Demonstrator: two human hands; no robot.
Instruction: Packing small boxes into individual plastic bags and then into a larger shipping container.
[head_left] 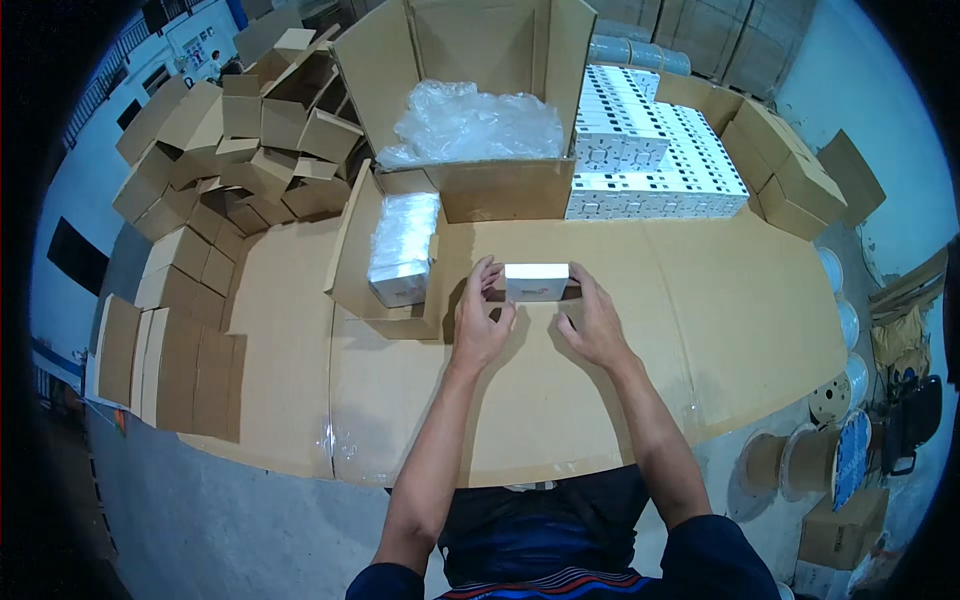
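A small white box (536, 281) stands on the cardboard-covered table (700, 330), held between both hands. My left hand (481, 318) grips its left end with fingers and thumb. My right hand (594, 320) holds its right end, fingers curled along the far side. Just left of my hands, an open shallow cardboard carton (352, 262) holds a plastic-wrapped bundle of white boxes (404, 247).
A large open carton (480, 190) with crumpled clear plastic (470, 125) stands behind. Stacked white boxes (650, 150) fill the back right. Small folded brown boxes (250, 140) pile at the back left, flat cardboard (170, 370) at the left edge. Cable spools (810, 460) sit on the floor to the right.
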